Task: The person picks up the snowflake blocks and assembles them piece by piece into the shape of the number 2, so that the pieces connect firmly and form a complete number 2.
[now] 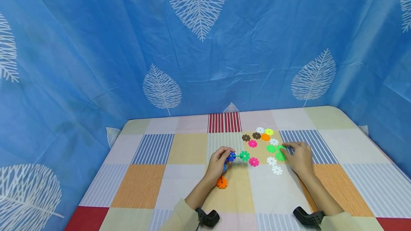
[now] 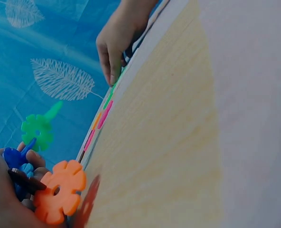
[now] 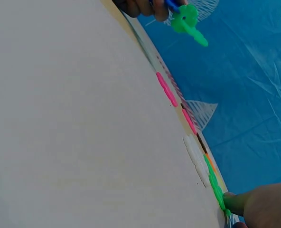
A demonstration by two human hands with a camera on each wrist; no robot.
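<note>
My left hand [image 1: 217, 164] grips a small chain of notched plastic flower discs, raised off the cloth. The chain has a dark blue disc [image 1: 231, 157], a green disc [image 1: 244, 156] at its far end, and an orange disc [image 1: 222, 182] hanging nearest me. In the left wrist view, a lighter blue disc [image 2: 25, 171] and a dark disc [image 2: 24, 180] sit between the fingers, partly hidden. At the right of the loose discs, my right hand [image 1: 300, 158] pinches a green disc [image 1: 280, 148] with thumb and forefinger, beside another green disc [image 1: 280, 156].
Loose flat discs lie around: pink [image 1: 254, 162], brown [image 1: 245, 138], orange [image 1: 265, 137], yellow [image 1: 269, 132], white [image 1: 277, 170] and green [image 1: 271, 149]. A patchwork cloth [image 1: 138, 184] covers the table. Blue leaf-patterned curtain [image 1: 244, 63] hangs behind.
</note>
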